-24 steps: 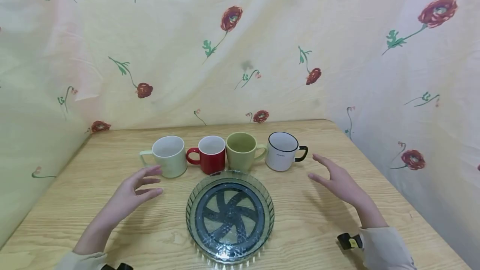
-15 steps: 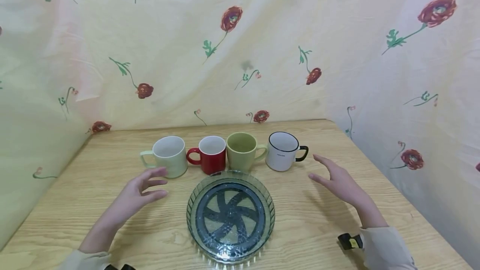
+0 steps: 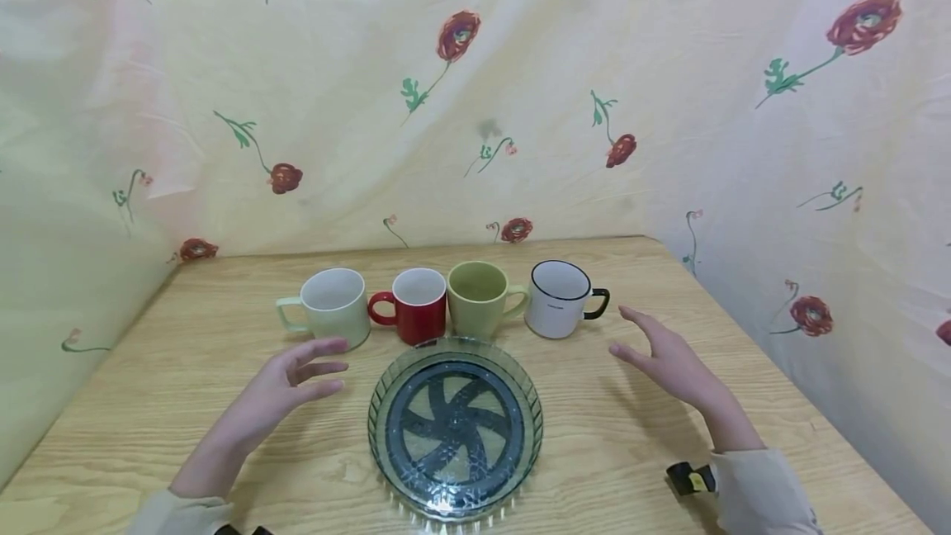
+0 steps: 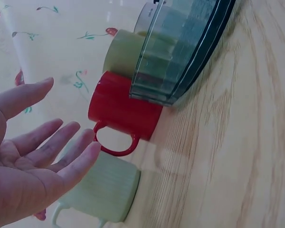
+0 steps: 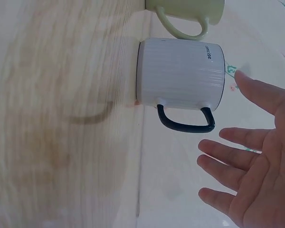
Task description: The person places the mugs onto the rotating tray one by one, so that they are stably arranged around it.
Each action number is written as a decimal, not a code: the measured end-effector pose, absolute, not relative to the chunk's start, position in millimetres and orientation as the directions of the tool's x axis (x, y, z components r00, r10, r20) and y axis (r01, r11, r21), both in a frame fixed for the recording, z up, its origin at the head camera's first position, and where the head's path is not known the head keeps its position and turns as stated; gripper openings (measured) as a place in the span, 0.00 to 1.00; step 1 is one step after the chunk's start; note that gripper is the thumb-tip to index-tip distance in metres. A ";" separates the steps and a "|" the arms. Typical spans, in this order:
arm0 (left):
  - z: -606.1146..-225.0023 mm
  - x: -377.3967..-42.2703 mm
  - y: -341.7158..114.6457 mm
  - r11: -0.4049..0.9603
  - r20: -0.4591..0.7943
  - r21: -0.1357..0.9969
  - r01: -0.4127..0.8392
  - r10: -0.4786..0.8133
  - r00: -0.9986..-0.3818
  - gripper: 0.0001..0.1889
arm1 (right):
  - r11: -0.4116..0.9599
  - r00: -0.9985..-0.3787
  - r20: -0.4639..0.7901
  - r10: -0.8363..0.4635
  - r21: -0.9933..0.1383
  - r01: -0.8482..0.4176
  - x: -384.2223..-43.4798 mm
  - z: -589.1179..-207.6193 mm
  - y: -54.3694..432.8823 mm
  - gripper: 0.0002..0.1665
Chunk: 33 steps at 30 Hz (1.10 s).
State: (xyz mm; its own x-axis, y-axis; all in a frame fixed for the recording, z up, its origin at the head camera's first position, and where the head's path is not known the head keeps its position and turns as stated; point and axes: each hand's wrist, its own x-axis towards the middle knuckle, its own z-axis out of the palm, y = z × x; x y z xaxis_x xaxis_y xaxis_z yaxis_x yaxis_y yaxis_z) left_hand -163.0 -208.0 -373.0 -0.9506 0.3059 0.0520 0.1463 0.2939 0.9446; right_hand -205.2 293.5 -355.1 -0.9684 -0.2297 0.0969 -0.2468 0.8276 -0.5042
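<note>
My left hand hovers over the table left of the round glass dish, fingers relaxed and apart, holding nothing. Just beyond it stands a pale green mug, its handle to the left. Beside that mug are a red mug with a white inside and an olive-green mug. Farther right is a white mug with a dark rim and black handle. My right hand is held in the air to the right of that handle, fingers spread and nothing in them.
The mugs form a row behind the dish on a light wooden table. Flower-print cloth hangs behind the table and along both sides. A black strap piece sits at my right sleeve.
My left hand has drifted right and slightly toward me, nearer the glass dish. My right hand, the mugs and the dish have stayed in place.
</note>
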 end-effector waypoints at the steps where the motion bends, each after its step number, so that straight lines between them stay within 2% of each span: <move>1: -372.5 -163.2 -207.5 0.296 0.044 0.945 0.139 0.307 -0.951 0.29 | 0.828 -0.969 0.096 -0.230 -0.504 -0.246 -205.1 -355.1 293.4 0.45; 11: -372.9 -168.5 -198.0 0.273 0.049 0.949 0.155 0.358 -0.933 0.29 | 0.829 -0.968 0.092 -0.233 -0.502 -0.247 -204.5 -357.3 292.8 0.45; 21: -372.5 -170.9 -186.0 0.287 -0.053 0.956 0.068 0.395 -0.917 0.30 | 0.825 -0.966 0.101 -0.238 -0.504 -0.256 -201.9 -357.5 292.3 0.44; 33: -377.8 -170.4 -181.2 0.258 -0.058 0.964 0.063 0.436 -0.898 0.32 | 0.818 -0.963 0.099 -0.250 -0.510 -0.265 -201.7 -357.2 290.4 0.44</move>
